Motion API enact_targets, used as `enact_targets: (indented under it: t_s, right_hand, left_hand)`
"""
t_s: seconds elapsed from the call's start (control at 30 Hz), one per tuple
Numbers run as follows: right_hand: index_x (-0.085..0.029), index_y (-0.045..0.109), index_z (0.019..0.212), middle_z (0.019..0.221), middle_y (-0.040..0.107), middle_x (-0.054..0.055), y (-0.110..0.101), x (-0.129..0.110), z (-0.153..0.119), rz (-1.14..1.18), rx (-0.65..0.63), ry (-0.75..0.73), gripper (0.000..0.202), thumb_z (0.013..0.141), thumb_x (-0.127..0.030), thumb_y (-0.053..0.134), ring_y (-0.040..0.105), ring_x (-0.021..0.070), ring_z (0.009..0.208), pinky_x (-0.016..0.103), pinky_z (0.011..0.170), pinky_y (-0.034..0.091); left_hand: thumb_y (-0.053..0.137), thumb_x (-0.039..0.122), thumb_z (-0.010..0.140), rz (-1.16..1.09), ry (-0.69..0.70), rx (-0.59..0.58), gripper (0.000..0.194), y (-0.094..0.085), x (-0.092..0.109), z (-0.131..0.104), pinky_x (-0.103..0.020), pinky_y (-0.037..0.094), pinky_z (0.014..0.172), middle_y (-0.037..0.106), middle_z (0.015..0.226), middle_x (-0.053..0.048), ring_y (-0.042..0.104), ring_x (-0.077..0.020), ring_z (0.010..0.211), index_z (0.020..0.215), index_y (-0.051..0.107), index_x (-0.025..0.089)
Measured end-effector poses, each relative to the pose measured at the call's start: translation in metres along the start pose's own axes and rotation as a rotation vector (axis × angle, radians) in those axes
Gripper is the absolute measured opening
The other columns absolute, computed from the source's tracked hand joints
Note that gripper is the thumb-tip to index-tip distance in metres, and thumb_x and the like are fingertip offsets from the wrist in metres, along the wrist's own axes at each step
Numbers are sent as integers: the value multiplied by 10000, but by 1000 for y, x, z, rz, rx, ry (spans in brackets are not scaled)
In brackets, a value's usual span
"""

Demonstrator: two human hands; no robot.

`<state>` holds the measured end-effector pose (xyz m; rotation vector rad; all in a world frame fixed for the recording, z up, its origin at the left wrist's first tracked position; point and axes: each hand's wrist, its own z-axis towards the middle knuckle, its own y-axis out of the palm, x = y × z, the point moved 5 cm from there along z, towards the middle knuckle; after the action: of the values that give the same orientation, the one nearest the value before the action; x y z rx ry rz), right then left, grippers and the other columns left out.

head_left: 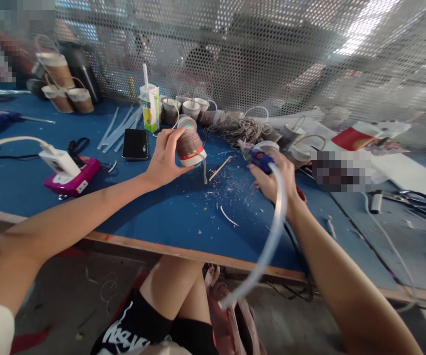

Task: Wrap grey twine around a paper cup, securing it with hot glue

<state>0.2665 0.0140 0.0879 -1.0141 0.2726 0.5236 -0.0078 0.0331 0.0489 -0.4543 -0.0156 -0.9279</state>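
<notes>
Over the blue table (149,217), left of its scrap-strewn patch, my left hand (164,159) grips a cord-wrapped cup (190,144), tilted, with a loose cord end (205,173) hanging beside its white rim. My right hand (277,178) is wrapped around a blue glue gun (260,159), a long pale glue stick (279,207) curving out of its back, well apart from the cup. I judge the step in hand to be gluing down cord; the next move seems to call for turning that loose end toward the gun and closing the gap steadily.
</notes>
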Motion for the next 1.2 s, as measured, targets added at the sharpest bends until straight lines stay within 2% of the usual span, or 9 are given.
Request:
enact_targets:
  t_s: [0.03,0.13,0.27,0.37,0.53,0.63,0.77,1.07,1.2]
  right_hand:
    - [-200,561,744,637,593,63,-3,2,-2,136,6,80,212,737,-409,599,612,257,627,462,628,533]
    - [-201,589,676,448,508,0,1,-5,-10,477,-139,276,336,757,-524,634,483,158,376,338,380,447]
    - [-179,606,642,537,611,15,9,-27,-20,711,-345,316,307,639,-431,781,403,78,296,259,261,327]
    - [-176,617,617,489,573,-4,16,-34,-24,800,-412,298,274,635,-393,782,374,56,288,231,253,272]
    - [-177,585,518,367,461,-21,29,-30,-31,791,-479,277,319,698,-408,712,314,47,262,222,256,225]
    - [-183,549,487,330,404,-40,29,-31,-35,798,-438,310,296,714,-333,667,307,46,256,217,265,226]
    - [-185,536,495,354,434,-43,25,-32,-37,784,-373,344,233,695,-258,628,310,41,264,218,284,262]
    - [-213,465,425,311,412,-32,36,-29,-30,735,-462,304,193,584,-221,574,388,98,264,260,294,375]
    - [-214,466,405,312,429,-24,32,-35,-32,689,-464,316,200,573,-236,571,391,97,269,245,281,335]
  left_hand:
    - [742,618,688,12,4,5,896,0,1,0,-525,428,1056,486,1258,-126,495,-322,1201,1388,315,257]
    - [711,633,710,59,9,22,863,0,3,0,-528,420,1039,491,1232,-122,498,-324,1182,1374,315,250]
    - [675,634,741,100,6,28,820,-1,6,0,-502,435,1020,494,1212,-120,509,-308,1159,1363,314,241]
    - [664,604,764,107,28,23,778,-2,8,1,-479,469,986,511,1159,-108,539,-287,1110,1359,321,237]
    - [682,546,775,83,51,-4,759,-3,13,2,-462,502,958,524,1138,-106,561,-270,1079,1365,333,220]
    - [704,510,767,73,82,-30,763,-2,20,2,-454,514,941,532,1156,-109,559,-272,1092,1368,337,216]
    - [712,476,768,72,100,-66,740,-1,27,2,-450,519,910,549,1138,-107,570,-263,1038,1360,355,211]
    - [707,474,776,52,99,-73,733,-1,31,3,-449,502,931,551,1153,-109,564,-268,1058,1361,351,215]
    - [716,478,765,42,91,-81,755,-1,29,2,-469,491,945,542,1161,-116,557,-280,1068,1366,341,213]
